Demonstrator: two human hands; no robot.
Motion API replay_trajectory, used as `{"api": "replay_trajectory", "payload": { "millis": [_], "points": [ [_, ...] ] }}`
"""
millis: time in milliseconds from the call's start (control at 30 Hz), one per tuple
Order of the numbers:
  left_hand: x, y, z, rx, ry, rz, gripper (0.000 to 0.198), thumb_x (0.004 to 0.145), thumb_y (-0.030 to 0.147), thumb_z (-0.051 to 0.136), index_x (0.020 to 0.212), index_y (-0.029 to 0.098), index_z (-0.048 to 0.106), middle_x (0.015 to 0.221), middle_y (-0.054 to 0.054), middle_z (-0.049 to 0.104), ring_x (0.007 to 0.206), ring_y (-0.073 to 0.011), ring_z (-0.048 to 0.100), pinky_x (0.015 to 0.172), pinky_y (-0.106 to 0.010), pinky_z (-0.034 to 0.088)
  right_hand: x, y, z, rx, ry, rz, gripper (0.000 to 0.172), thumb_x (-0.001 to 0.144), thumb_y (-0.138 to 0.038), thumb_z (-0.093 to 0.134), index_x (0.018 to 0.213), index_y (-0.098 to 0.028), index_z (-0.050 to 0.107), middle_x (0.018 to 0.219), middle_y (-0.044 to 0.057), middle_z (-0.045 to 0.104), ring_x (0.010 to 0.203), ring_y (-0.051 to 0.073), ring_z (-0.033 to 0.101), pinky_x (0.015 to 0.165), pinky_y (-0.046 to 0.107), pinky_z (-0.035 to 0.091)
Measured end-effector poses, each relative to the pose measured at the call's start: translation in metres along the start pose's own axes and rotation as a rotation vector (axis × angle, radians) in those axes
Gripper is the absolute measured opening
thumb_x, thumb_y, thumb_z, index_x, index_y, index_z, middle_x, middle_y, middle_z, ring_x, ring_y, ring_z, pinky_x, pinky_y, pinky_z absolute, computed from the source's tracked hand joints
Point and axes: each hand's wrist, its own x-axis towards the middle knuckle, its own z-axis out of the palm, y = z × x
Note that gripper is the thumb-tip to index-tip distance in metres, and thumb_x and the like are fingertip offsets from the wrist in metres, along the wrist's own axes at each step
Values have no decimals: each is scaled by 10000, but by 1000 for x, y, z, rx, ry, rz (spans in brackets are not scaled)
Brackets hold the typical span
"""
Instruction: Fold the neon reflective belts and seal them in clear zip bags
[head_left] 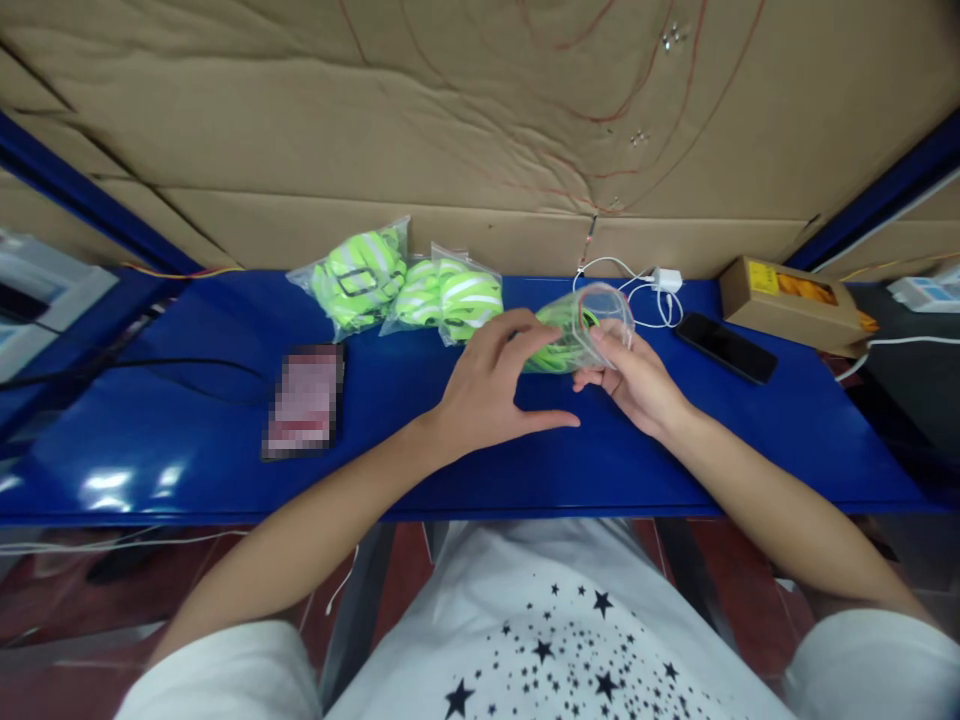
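Observation:
My right hand grips the rim of a transparent plastic bag, with thumb and fingers closed on it near its open mouth. Inside the bag lies a bundle of bright green straps, partly covered by my fingers. My left hand is at the left side of the bag, thumb stretched out and fingers apart and bent. Whether its fingertips touch the bag I cannot tell. Just behind and to the left are two filled bags of green reflective straps, a larger bag and a smaller bag.
On the blue table, a blurred-out phone-like device lies at left. At right are a black phone, a white charger with its cable, and an open cardboard box. A cardboard panel stands along the back.

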Motion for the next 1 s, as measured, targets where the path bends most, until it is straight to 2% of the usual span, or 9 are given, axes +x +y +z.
{"api": "replay_trajectory", "payload": {
  "millis": [67, 133, 233, 300, 400, 533, 633, 767, 1000],
  "points": [
    [4, -3, 0, -103, 160, -51, 854, 696, 632, 891, 1369, 227, 557, 1280, -142, 632, 1215, -309, 614, 1039, -457, 496, -6, -2, -2, -47, -138, -54, 510, 839, -715, 729, 971, -248, 570, 770, -22, 677, 621, 167, 656, 639, 347, 569],
    [9, -4, -2, -281, 179, -251, 736, 758, 610, 853, 1337, 247, 579, 1226, -100, 658, 1160, -271, 637, 982, -417, 515, -11, -3, -7, -259, -219, -196, 583, 880, -816, 579, 963, -239, 599, 740, -1, 661, 634, 180, 646, 638, 351, 537],
    [13, -2, -4, -559, -11, -545, 566, 760, 617, 834, 1117, 199, 698, 1149, -86, 733, 1122, -274, 674, 968, -398, 527, -15, -1, -14, -637, -51, -479, 515, 906, -743, 625, 955, -230, 630, 764, 7, 621, 682, 161, 586, 668, 329, 476],
    [12, 1, -2, -735, -102, -688, 592, 683, 615, 884, 1051, 179, 725, 1152, -97, 759, 1133, -300, 687, 991, -412, 532, -13, 1, -14, -676, 94, -540, 397, 902, -607, 733, 1004, -240, 620, 857, 9, 629, 745, 154, 585, 693, 314, 467],
    [7, 5, 6, -972, -147, -831, 721, 585, 635, 932, 1121, 199, 727, 1159, -100, 774, 1109, -315, 716, 968, -424, 562, -7, 2, -12, -509, 87, -413, 347, 870, -523, 797, 998, -245, 634, 875, 3, 642, 750, 150, 599, 655, 291, 464],
    [5, 3, 13, -1201, -200, -968, 615, 689, 628, 886, 1096, 185, 758, 1115, -103, 800, 1061, -291, 750, 945, -392, 579, 0, 2, -11, -309, 43, -265, 317, 838, -500, 832, 917, -244, 663, 748, -21, 655, 639, 138, 597, 601, 280, 475],
    [7, -4, 13, -1086, -136, -1056, 489, 763, 566, 862, 1021, 160, 779, 1035, -102, 818, 986, -259, 767, 906, -357, 589, 3, 2, -14, -340, -32, -230, 303, 885, -520, 782, 990, -244, 714, 828, 5, 722, 679, 146, 642, 636, 290, 528],
    [11, -18, 8, -969, -145, -1095, 507, 743, 594, 866, 993, 161, 781, 979, -104, 825, 930, -256, 775, 847, -339, 605, 6, 8, -15, -418, -127, -132, 343, 889, -555, 763, 884, -217, 706, 768, 10, 709, 650, 138, 643, 599, 276, 533],
    [12, -36, 4, -922, -123, -1014, 541, 910, 691, 633, 994, 175, 773, 920, -83, 817, 968, -272, 773, 888, -359, 597, 10, 9, -18, -261, -2, -39, 517, 727, -507, 903, 1099, -236, 667, 794, -13, 735, 669, 144, 683, 628, 279, 574]
  ]
}}
